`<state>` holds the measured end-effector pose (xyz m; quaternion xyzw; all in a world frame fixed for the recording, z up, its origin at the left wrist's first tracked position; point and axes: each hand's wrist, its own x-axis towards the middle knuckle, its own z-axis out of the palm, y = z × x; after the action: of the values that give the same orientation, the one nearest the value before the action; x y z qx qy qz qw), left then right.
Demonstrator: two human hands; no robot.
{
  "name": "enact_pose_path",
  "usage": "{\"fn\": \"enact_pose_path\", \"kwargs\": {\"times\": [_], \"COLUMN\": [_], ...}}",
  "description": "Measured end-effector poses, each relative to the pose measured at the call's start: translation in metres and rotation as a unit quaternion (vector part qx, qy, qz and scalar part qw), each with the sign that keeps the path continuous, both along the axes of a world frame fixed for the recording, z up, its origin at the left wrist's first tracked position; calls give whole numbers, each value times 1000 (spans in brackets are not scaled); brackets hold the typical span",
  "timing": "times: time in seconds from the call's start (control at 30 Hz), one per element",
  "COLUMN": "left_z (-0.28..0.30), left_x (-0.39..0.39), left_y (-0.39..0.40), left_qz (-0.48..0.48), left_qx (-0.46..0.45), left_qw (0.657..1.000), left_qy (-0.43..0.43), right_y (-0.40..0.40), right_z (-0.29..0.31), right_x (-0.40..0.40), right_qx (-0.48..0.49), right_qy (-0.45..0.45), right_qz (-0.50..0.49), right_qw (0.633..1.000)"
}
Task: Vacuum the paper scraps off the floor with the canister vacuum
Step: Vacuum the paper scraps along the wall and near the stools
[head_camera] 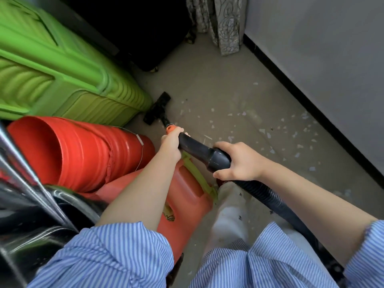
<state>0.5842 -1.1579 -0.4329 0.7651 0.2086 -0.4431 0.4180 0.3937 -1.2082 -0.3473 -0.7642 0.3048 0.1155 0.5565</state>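
Note:
My left hand [171, 143] grips the black vacuum wand [194, 147] just below its orange collar [171, 128]. My right hand [242, 161] holds the thicker black handle end, where the ribbed hose [268, 196] runs back past my right arm. The black floor nozzle [156, 111] rests on the beige floor beside the green suitcase. Several small white paper scraps [268, 134] lie scattered over the floor to the right of the nozzle, thickest near the black baseboard. The canister itself is hidden from view.
A green suitcase [62, 80] and stacked red buckets [83, 150] crowd the left. An orange plastic stool [187, 196] sits under my left arm. A black case [145, 34] and a patterned curtain [224, 23] stand at the back. A grey wall [322, 59] borders the right.

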Motion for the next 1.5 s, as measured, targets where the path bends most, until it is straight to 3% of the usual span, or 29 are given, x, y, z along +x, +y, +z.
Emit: {"fn": "enact_pose_path", "kwargs": {"times": [0.13,0.4,1.13,1.33,1.5], "left_z": [-22,19,67,77,82], "left_x": [9,-28,-162,-158,-131], "left_y": [3,-4,-7,-6,3], "left_qz": [-24,-18,-66,-28,-18], "left_qx": [32,-13,-17,-7,-14], "left_qw": [999,999,996,997,1000], "left_qy": [15,32,64,72,16], "right_y": [5,1,3,1,6], "right_z": [-3,17,66,74,66], "right_x": [1,-24,-154,-152,-130], "right_qx": [-6,-21,-18,-9,-7], "right_qy": [9,26,1,-18,-43], "right_qz": [-3,-7,-34,-11,-14], "right_qw": [1000,999,999,1000,999]}}
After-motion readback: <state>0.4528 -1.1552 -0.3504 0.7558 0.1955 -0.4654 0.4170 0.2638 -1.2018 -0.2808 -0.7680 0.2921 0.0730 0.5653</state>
